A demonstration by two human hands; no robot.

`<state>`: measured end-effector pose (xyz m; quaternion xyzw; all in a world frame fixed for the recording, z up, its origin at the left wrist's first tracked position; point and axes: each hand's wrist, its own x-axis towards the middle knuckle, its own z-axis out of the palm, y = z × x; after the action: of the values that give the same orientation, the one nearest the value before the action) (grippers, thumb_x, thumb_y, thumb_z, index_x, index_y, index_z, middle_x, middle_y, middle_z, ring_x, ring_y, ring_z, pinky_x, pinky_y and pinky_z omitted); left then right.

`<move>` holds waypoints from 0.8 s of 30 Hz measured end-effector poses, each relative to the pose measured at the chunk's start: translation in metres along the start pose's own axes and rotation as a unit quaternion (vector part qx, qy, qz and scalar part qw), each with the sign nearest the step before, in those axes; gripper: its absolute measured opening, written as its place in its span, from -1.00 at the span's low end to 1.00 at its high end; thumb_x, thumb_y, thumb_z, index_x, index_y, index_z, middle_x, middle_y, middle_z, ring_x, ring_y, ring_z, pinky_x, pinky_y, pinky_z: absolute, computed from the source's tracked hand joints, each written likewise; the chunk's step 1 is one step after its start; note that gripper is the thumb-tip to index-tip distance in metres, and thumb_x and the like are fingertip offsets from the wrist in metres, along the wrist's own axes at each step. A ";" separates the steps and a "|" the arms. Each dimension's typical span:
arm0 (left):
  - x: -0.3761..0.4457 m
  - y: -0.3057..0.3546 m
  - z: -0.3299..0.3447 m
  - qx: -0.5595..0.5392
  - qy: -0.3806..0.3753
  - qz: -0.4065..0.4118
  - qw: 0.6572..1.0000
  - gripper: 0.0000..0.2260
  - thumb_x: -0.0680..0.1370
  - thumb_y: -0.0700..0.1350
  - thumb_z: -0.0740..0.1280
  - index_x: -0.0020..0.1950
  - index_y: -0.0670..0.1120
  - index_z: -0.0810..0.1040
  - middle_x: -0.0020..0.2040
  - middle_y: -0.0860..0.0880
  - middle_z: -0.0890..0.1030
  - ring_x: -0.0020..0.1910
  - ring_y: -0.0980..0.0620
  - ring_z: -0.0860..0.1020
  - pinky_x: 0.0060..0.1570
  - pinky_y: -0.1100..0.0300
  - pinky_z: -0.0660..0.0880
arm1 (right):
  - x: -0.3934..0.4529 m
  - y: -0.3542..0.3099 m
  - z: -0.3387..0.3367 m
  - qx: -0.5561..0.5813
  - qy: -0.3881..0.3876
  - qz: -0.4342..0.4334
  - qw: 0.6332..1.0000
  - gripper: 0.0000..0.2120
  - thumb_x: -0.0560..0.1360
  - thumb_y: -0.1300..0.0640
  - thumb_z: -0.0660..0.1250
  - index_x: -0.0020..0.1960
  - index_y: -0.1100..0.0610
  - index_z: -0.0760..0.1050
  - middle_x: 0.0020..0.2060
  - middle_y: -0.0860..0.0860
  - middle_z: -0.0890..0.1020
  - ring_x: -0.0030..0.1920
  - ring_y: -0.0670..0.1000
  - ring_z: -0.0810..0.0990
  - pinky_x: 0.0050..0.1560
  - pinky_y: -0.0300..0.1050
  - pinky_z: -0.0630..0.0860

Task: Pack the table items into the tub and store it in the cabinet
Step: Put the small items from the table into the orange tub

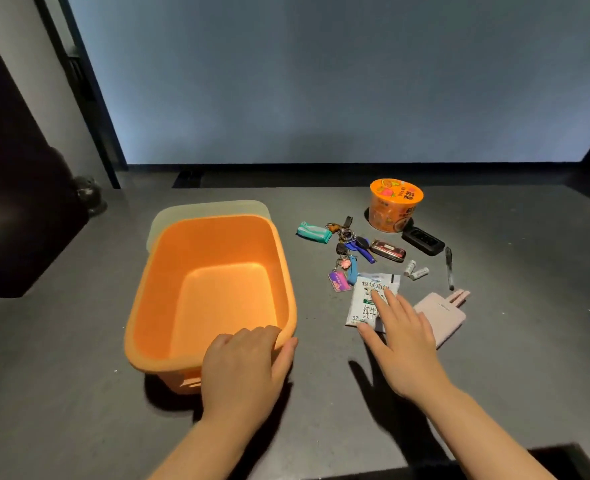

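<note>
An empty orange tub (169,271) stands on the grey table, with a pale lid (182,213) behind it. My left hand (245,365) grips the tub's near right rim, fingers curled over the edge. My right hand (402,337) reaches with straight fingers over a white milk pouch (366,303), fingertips touching it. Around the pouch lie a pink power bank (442,315), a bunch of keys (350,254), a teal pouch (314,232), a dark red case (389,250), two small batteries (415,271), a black pen (448,266), a black box (423,240) and an orange noodle cup (394,206).
The grey table (79,375) runs to a lit screen wall (321,81) at the back. A dark cabinet or panel (9,202) stands at the left edge. A dark opening shows at the bottom right corner (563,459).
</note>
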<state>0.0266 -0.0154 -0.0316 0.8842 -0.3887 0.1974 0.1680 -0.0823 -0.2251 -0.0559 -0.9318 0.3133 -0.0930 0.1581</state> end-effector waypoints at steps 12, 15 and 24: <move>0.020 0.032 0.023 -0.017 0.014 0.005 1.000 -0.70 0.50 0.15 0.16 -0.22 0.03 0.60 -0.43 0.09 0.55 -0.42 0.00 0.51 -0.36 0.10 0.40 | 0.041 0.030 0.021 -0.029 -0.043 -0.033 0.998 -0.38 0.59 -0.24 -0.02 0.57 -0.06 -0.08 0.57 -0.05 -0.06 0.55 -0.02 -0.14 0.52 0.06 -0.11; 0.017 0.032 0.022 -0.028 0.027 -0.006 0.999 -0.71 0.53 0.12 0.15 -0.14 0.05 0.62 -0.36 0.12 0.58 -0.37 0.01 0.53 -0.30 0.11 0.36 | 0.054 0.034 0.026 -0.050 -0.046 -0.042 0.997 -0.38 0.59 -0.23 0.00 0.56 -0.07 -0.07 0.57 -0.04 -0.05 0.55 0.00 -0.12 0.51 0.06 -0.10; 0.020 0.034 0.026 -0.042 0.068 -0.057 0.995 -0.66 0.54 0.10 0.14 -0.32 0.03 0.57 -0.43 0.09 0.55 -0.41 -0.01 0.50 -0.31 0.06 0.34 | 0.073 0.037 0.047 -0.077 -0.082 -0.044 0.993 -0.39 0.58 -0.21 0.03 0.56 -0.11 -0.06 0.57 0.01 -0.03 0.56 0.05 -0.11 0.49 0.07 -0.05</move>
<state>0.0193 -0.0611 -0.0400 0.8816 -0.3333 0.2305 0.2421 -0.0327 -0.2864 -0.1069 -0.9586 0.2637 0.0015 0.1071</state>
